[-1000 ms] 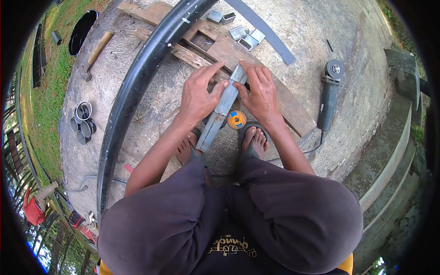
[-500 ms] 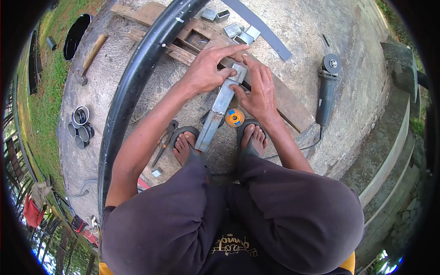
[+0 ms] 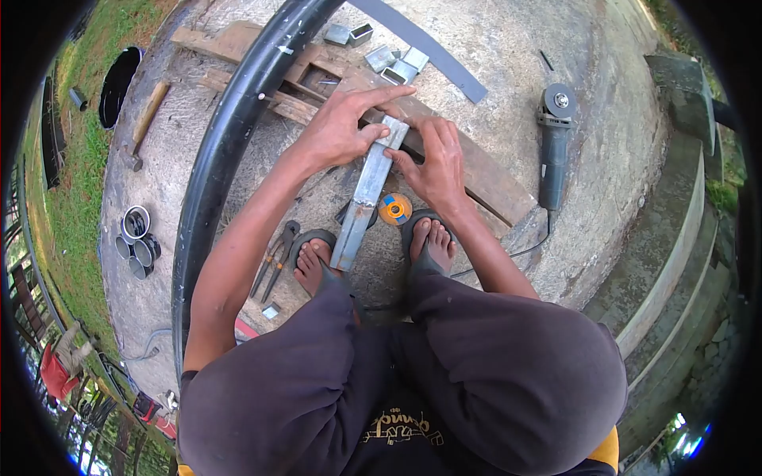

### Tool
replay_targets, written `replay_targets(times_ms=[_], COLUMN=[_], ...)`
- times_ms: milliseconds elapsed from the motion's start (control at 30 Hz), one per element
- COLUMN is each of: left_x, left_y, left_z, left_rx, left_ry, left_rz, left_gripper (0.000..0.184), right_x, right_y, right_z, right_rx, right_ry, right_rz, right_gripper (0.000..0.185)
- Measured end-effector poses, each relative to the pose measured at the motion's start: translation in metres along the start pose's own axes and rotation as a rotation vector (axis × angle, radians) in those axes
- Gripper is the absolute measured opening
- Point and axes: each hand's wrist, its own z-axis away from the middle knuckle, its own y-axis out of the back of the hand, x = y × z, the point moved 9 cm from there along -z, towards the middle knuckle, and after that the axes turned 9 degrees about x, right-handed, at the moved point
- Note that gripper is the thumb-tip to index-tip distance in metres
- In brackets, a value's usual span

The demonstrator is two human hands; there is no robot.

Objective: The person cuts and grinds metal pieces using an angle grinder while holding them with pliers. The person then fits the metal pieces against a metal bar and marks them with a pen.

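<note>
A grey metal bar (image 3: 367, 192) slants up from beside my left foot, its far end at the wooden plank (image 3: 496, 186). A short metal piece (image 3: 390, 132) sits at that far end. My left hand (image 3: 339, 131) touches this end from the left with its thumb, the index finger stretched out over the plank. From the right, my right hand (image 3: 436, 165) rests its thumb against the bar, fingers spread and bent down at the plank. An orange disc (image 3: 395, 209) lies just right of the bar, between my feet.
An angle grinder (image 3: 555, 147) lies at the right. A black curved pipe (image 3: 230, 119) arches across the left. Cut metal tube pieces (image 3: 379, 58) and a grey strip (image 3: 432, 47) are beyond the plank. Pliers (image 3: 278, 255), a hammer (image 3: 146, 127) and several round rings (image 3: 136, 223) lie on the left.
My left hand has moved from gripping alongside the bar to its far end, index finger now stretched out. The view has shifted, and pliers beside my left foot have come into sight.
</note>
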Motion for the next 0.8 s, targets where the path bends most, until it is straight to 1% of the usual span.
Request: replay_targets(times_ms=[100,167,300,467,567,600,700,733,800], left_x=[0.005,0.006,0.003,0.005,0.008,0.007,0.005,0.008,0.005], left_y=[0.000,-0.002,-0.006,-0.006,-0.006,-0.007,-0.009,-0.009,-0.012], left_z=[-0.002,-0.004,-0.004,-0.007,-0.009,-0.009,-0.010,-0.009,-0.008], left_rx=[-0.006,-0.047,-0.074,-0.077,-0.090,-0.085,-0.114,-0.080,-0.115], left_ry=[-0.033,-0.004,-0.009,-0.035,-0.040,-0.061,-0.073,-0.136,-0.135], left_rz=[-0.035,-0.038,-0.087,-0.102,-0.168,-0.175,-0.197,-0.239,-0.310], left_gripper=[0.075,0.076,0.080,0.084,0.084,0.080,0.073,0.059,0.050], right_x=[0.001,0.002,0.003,0.004,0.000,0.001,0.004,0.004,0.000], right_y=[0.003,0.003,0.001,-0.001,0.011,0.016,0.021,0.016,0.007], right_z=[-0.003,-0.004,-0.006,-0.002,0.001,0.004,0.036,0.052,0.084], right_rx=[0.002,-0.005,-0.044,-0.060,-0.005,0.003,-0.112,-0.200,-0.381], right_ry=[0.007,0.030,0.000,0.002,0.003,-0.013,0.012,0.032,0.072], right_rz=[-0.020,-0.037,-0.047,-0.034,-0.049,-0.033,-0.048,-0.003,0.094], right_gripper=[0.055,0.056,0.054,0.059,0.059,0.058,0.054,0.053,0.052])
